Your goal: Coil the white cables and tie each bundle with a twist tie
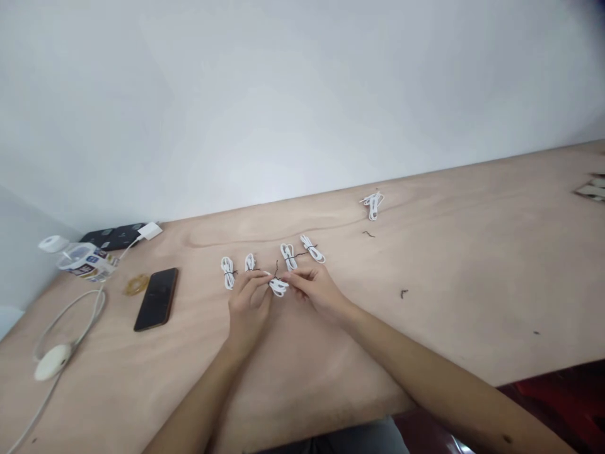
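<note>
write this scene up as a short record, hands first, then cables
left hand: pinching at a small white coiled cable bundle
right hand: pinching at the same bundle
fastening: thin dark tie, one end sticking up
other cables: five white coils, one farther back
left side: black rectangular phone, clear plastic bottle with white cap
surface: pale brown wood-grain table

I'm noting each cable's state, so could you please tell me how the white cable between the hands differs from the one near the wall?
The middle cable sits between the left hand and right hand; the far cable lies apart from both. The middle cable has a dark tie at it; the far cable shows none around it. Both are white and looped.
</note>
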Tool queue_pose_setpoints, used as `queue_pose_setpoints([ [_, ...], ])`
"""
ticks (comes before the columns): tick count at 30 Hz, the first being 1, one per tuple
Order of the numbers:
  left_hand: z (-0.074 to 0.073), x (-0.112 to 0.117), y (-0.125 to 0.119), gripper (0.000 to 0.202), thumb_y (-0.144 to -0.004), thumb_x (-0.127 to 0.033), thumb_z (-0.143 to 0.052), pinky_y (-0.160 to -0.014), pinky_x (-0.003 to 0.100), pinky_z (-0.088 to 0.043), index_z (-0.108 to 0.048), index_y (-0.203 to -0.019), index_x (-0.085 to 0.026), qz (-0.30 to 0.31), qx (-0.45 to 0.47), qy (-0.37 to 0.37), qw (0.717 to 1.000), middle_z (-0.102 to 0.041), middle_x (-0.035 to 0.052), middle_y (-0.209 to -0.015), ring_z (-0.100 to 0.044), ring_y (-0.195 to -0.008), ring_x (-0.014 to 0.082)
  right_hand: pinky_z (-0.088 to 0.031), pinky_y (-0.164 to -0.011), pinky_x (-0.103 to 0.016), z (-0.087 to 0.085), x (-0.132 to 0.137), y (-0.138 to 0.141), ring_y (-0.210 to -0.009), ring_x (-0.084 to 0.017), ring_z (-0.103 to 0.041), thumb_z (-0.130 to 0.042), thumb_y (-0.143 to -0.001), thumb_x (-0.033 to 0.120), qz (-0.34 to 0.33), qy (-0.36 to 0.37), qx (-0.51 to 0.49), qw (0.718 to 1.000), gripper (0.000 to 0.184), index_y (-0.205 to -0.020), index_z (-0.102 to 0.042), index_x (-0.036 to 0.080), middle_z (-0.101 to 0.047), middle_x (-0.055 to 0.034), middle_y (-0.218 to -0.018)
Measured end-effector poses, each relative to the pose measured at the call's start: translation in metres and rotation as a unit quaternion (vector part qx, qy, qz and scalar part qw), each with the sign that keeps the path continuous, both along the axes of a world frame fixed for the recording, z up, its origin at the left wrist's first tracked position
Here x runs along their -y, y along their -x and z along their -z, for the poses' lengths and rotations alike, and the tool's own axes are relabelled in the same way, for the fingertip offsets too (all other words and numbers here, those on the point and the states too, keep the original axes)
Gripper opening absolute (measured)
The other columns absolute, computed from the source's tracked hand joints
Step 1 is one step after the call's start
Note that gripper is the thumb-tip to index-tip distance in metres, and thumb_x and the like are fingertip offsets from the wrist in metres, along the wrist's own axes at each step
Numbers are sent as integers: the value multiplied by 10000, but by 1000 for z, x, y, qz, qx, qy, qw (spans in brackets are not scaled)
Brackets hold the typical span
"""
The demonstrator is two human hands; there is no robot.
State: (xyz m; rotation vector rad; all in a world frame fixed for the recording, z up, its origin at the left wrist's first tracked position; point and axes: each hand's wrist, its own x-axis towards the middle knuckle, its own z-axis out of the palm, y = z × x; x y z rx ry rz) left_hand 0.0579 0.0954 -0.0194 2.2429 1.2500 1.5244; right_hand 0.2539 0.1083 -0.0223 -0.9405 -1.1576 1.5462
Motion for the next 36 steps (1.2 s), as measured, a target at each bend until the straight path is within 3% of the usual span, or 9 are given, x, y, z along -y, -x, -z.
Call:
queue_pose_setpoints([
  [4,3,-1,-2,229,-950,-106,-703,-879,394,-585,-752,-1101,-271,20,-48,-53,997,-719,62,-1091,-697,-1006,221,-298,-524,-274,-4,3,1,-590,-120,-442,-821,-827,612,-33,72,-44,996,459,-740,-728,172,-554,10,-656],
  [10,2,-3,-2,244,-962,-77,-675,-861,389,-558,-749,-1065,-285,62,-88,-71,992,-757,56,-1052,-687,-960,218,-229,-521,-278,-9,4,2,-570,-99,-345,-897,-747,572,-22,97,-53,994,496,-630,-621,177,-452,50,-594],
  [14,1,0,-4,206,-968,-133,-675,-886,408,-551,-769,-1047,-298,68,-77,-13,995,-779,65,-1040,-695,-974,236,-264,-529,-265,-7,3,2,-579,-103,-375,-907,-747,518,-29,94,-77,992,418,-705,-669,177,-481,48,-618],
  [20,-4,6,-8,136,-910,-237,-738,-974,453,-552,-806,-1022,-275,42,54,139,988,-779,80,-1094,-706,-1054,273,-422,-630,-260,-4,2,4,-737,-152,-539,-902,-763,510,-39,85,-115,989,392,-845,-680,198,-615,-4,-805],
  [26,-7,4,-16,178,-839,-345,-848,-808,327,-547,-790,-925,-200,81,252,311,913,-768,53,-896,-692,-845,221,-399,-640,-264,-3,0,7,-708,-143,-515,-808,-864,572,-31,-35,-81,996,393,-901,-646,216,-604,6,-811],
  [33,-7,3,-12,238,-855,-368,-856,-787,315,-572,-808,-966,-163,183,395,486,758,-761,87,-927,-689,-816,189,-451,-697,-294,-9,0,1,-738,-167,-544,-690,-950,607,-38,-154,22,987,385,-923,-622,229,-577,9,-793],
  [34,-8,3,-11,240,-852,-369,-858,-775,313,-574,-809,-957,-159,187,394,496,751,-760,92,-927,-688,-809,189,-449,-695,-293,-10,0,0,-734,-167,-542,-682,-962,588,-36,-172,37,984,364,-932,-634,229,-582,9,-791],
  [36,-9,2,-8,236,-851,-374,-856,-763,315,-577,-803,-929,-158,184,379,489,763,-755,92,-911,-687,-795,189,-451,-696,-295,-9,-2,-1,-736,-171,-557,-667,-981,554,-32,-201,64,977,327,-944,-661,229,-611,3,-797],
])
